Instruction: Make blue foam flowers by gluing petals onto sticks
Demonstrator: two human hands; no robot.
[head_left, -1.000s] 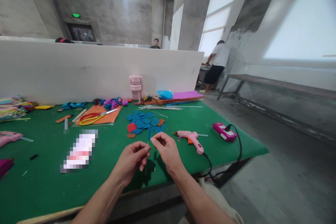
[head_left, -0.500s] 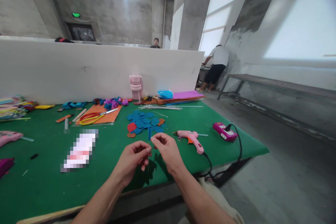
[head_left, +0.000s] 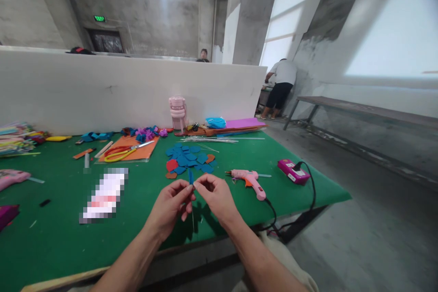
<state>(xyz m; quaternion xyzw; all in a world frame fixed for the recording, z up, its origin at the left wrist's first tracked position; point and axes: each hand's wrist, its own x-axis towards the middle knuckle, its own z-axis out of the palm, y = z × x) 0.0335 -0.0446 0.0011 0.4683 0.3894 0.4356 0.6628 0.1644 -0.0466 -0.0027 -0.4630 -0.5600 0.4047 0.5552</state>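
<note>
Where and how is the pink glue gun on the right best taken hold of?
Probably by the handle, from the near right: the glue gun lies on its side, handle slanting toward the near edge of the table, while the nozzle points left, away from that approach. The cord leaves the handle's end.

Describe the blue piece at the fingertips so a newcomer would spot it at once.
Find the green table, then the left hand and right hand, close together over its near side. The blue piece stands upright at their fingertips, a thin wire showing below. Unlike the blue cutouts spread beyond, it looks narrow and is held up off the table.
</note>
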